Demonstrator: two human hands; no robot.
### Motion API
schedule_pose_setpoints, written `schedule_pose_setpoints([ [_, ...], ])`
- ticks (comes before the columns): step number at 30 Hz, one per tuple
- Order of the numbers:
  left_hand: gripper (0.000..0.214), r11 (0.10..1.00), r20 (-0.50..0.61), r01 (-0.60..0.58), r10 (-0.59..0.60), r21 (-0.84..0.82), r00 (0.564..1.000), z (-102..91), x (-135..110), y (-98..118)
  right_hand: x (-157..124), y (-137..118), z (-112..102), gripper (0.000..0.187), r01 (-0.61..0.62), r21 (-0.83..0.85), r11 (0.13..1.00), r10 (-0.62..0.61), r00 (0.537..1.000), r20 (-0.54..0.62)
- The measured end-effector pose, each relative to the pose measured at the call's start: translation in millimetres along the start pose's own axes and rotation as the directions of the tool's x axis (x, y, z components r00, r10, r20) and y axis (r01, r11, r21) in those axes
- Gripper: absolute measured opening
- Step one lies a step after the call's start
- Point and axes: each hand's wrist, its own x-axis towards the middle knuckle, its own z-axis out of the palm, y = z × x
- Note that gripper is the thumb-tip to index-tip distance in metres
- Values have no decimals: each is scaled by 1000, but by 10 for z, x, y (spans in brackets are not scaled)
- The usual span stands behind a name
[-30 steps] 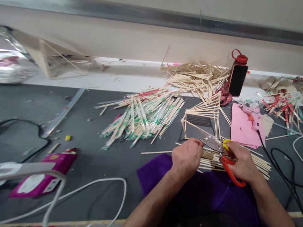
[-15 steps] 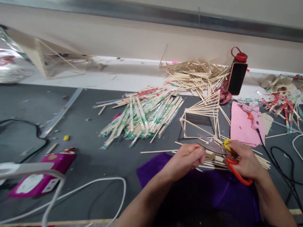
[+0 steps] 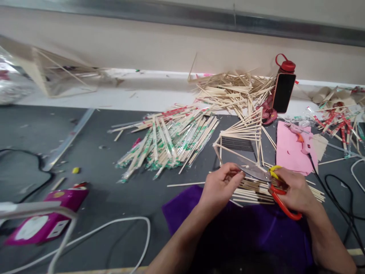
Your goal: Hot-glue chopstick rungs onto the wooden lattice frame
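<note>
My right hand (image 3: 293,192) is wrapped round the scissors (image 3: 259,174), which have one red and one yellow handle. The blades point left and look slightly parted. My left hand (image 3: 221,184) is closed, thumb and fingers curled together at the blade tips; what they pinch, if anything, is too small to make out. Beneath the scissors lie several loose wooden sticks (image 3: 251,196) near the table's front edge. Just behind my hands stands a frame of joined sticks (image 3: 241,132), with a fan of sticks across its top.
Wrapped chopsticks (image 3: 171,140) lie in a heap at the middle, with a pile of bare sticks (image 3: 239,91) behind. A glue gun (image 3: 303,140) rests on pink cloth (image 3: 293,160) at right. A phone (image 3: 283,93) leans on a red-capped bottle (image 3: 288,66). A magenta power strip (image 3: 48,220) lies left.
My left hand has turned and its fingers have loosened a little, lifting slightly by the blade tips. The scissors stay in my right hand. The whole view has shifted a bit.
</note>
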Motion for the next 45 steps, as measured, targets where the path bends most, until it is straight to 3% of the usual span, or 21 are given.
schedule_pose_setpoints([
  [2, 12, 944, -154, -193, 240, 268, 959, 35, -21, -4, 8, -8, 23, 10, 18, -19, 1000, -18, 999, -47],
  [5, 14, 787, -158, -365, 496, 498, 854, 56, -39, -33, 8, -30, 52, 11, 42, -43, 998, -46, 995, -88],
  [8, 17, 688, -139, -416, 598, 594, 789, 36, -37, -51, -5, -47, 79, 15, 71, -48, 996, -76, 991, -107],
  [10, 20, 672, -119, -433, 611, 601, 783, 12, -40, -39, -13, -54, 90, 18, 81, -41, 996, -85, 991, -105],
  [12, 22, 712, -88, -416, 554, 566, 828, -10, -52, -5, -16, -60, 90, 19, 81, -34, 996, -84, 992, -96],
  [16, 24, 882, -67, -251, 301, 400, 951, -40, -82, 102, -7, -65, 64, 14, 69, -12, 998, -70, 995, -73],
  [20, 22, 966, -30, -123, 133, 229, 991, -70, -75, 180, 7, -68, 33, 10, 61, 5, 998, -60, 997, -53],
  [23, 25, 1000, 62, -22, 21, 15, 998, -91, -59, 186, 12, -74, 16, 13, 61, 23, 998, -60, 998, -30],
  [26, 28, 968, 186, 116, -75, -222, 980, -110, -46, 161, 12, -70, 4, 17, 52, 26, 998, -52, 999, 0],
  [30, 33, 876, 313, 298, -181, -380, 932, -149, -24, 110, 8, -55, -8, 20, 57, 31, 998, -58, 998, 29],
  [34, 42, 719, 531, 511, -232, -471, 815, -190, 12, 40, 2, -55, -21, 16, 75, 65, 995, -79, 995, 59],
  [36, 44, 683, 595, 556, -218, -473, 774, -194, 25, 14, -1, -58, -25, 15, 81, 68, 994, -85, 994, 61],
  [37, 44, 698, 584, 546, -223, -463, 780, -188, 27, 10, -2, -57, -25, 14, 78, 60, 995, -82, 995, 57],
  [39, 40, 787, 451, 452, -252, -420, 857, -159, 20, 21, -2, -51, -18, 13, 65, 25, 998, -66, 997, 35],
  [41, 28, 915, 163, 268, -228, -302, 960, -112, -1, 50, -2, -40, -4, 9, 53, -14, 999, -53, 999, -4],
  [42, 22, 966, 3, 167, -170, -200, 985, -86, -16, 66, -3, -34, 5, 7, 48, -28, 998, -48, 999, -25],
  [44, 13, 999, -230, 6, 2, 37, 973, -37, -48, 87, -7, -25, 23, 8, 44, -38, 998, -46, 997, -65],
  [45, 10, 989, -282, -47, 85, 139, 956, -18, -63, 89, -8, -23, 31, 8, 44, -40, 998, -47, 996, -76],
])
